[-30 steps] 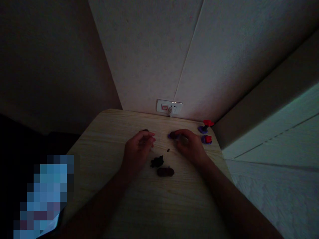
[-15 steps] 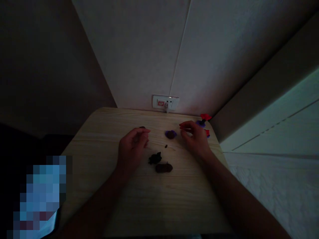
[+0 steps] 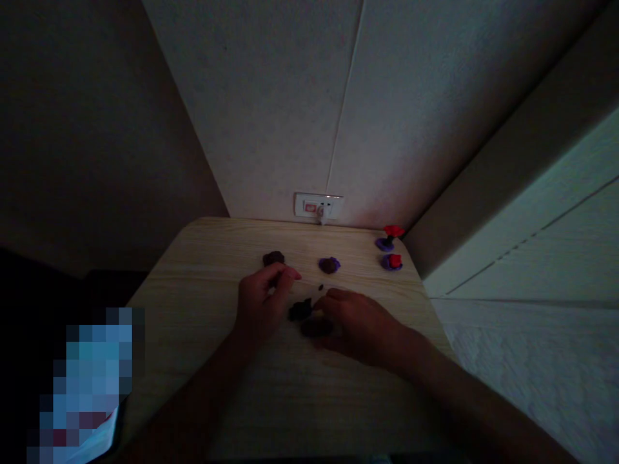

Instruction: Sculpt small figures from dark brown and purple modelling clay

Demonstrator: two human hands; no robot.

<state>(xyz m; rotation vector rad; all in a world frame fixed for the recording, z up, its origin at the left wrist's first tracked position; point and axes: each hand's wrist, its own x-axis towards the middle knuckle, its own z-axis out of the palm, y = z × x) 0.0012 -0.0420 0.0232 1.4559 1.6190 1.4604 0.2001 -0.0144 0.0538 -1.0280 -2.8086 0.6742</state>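
Note:
My left hand [image 3: 261,298] hovers over the table with thumb and forefinger brought together. Whatever they hold, if anything, is hidden. Just beyond it lies a dark brown lump [image 3: 273,258]. My right hand [image 3: 360,324] reaches in from the right, thumb and fingers apart around the right end of a brown, oblong, clay-like piece [image 3: 315,327]. A black irregular piece [image 3: 300,310] lies beside that, close to my right fingertips. Farther back, a brown ball sits on a purple base [image 3: 337,263]. A tiny dark bit [image 3: 320,287] lies between.
At the table's [image 3: 271,399] back right stand a red flower-like shape [image 3: 394,230] on a dark stem with a purple base, and a red lump [image 3: 395,261] on purple. A wall socket [image 3: 312,207] with a plug is behind. A pixelated bright screen [image 3: 97,380] shows at lower left.
My right hand has left the brown ball on its purple base and come down towards me to the oblong piece. My left hand stays nearly in place.

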